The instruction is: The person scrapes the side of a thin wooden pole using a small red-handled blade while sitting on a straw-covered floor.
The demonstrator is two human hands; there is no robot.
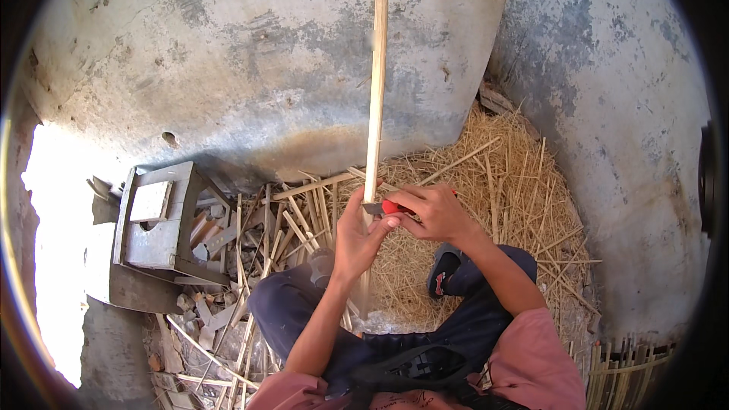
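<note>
A long, pale wooden strip (377, 83) stands nearly upright in front of me, and its upper end runs out of the picture. My left hand (355, 241) is closed around its lower part, with the thumb pointing towards the blade. In my right hand (435, 215) is a knife (389, 207) with a red handle. Its short dark blade lies across the strip, right at the left hand's fingers. Part of the handle is hidden by the right fingers.
My bent legs (292, 300) are spread on either side. Straw-like shavings (456, 167) cover the floor ahead and right. Loose wooden sticks (304, 212) and rubble lie left, beside a wooden box (163, 212). Worn plaster walls (250, 68) rise behind; a stick bundle (626, 372) stands lower right.
</note>
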